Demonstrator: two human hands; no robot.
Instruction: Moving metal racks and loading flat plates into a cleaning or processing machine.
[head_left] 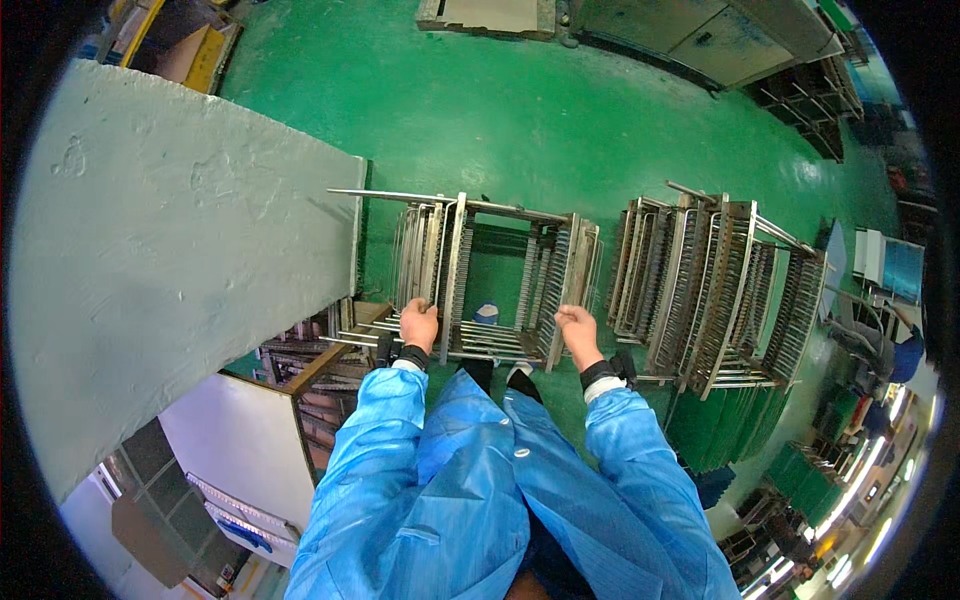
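A person in a glossy light-blue smock with white buttons (460, 490) stands over an open, box-shaped metal rack with rows of slots or teeth along its upright bars (453, 280). The rack is in front of the person, between the two forearms, above a shiny green floor (400, 110). The left hand (419, 325) is at the rack's near left side, its fingers curled by the thin rods and bars there; the right hand (577, 332) is at the near right side, its fingers bent inward, thumb and forefinger close together, just beside the slotted right-hand bar. Whether either hand is actually clamped on the metal cannot be told from this angle. Each wrist wears a black band, the left one (411, 356) and the right one (599, 372) both just beyond the blue cuffs. A long thin metal rod (375, 193) sticks out leftward from the rack's far edge, toward a large grey slab with a worn, scuffed surface (190, 250). Through the rack's open middle a small round blue-and-white object (486, 314) shows. To the right, near the first rack but apart from it, more slotted metal racks (731, 290) stand close together, with dark-green sheets (722, 428) at their near end. Beyond, at the upper right, is a grey metal cabinet (728, 46).
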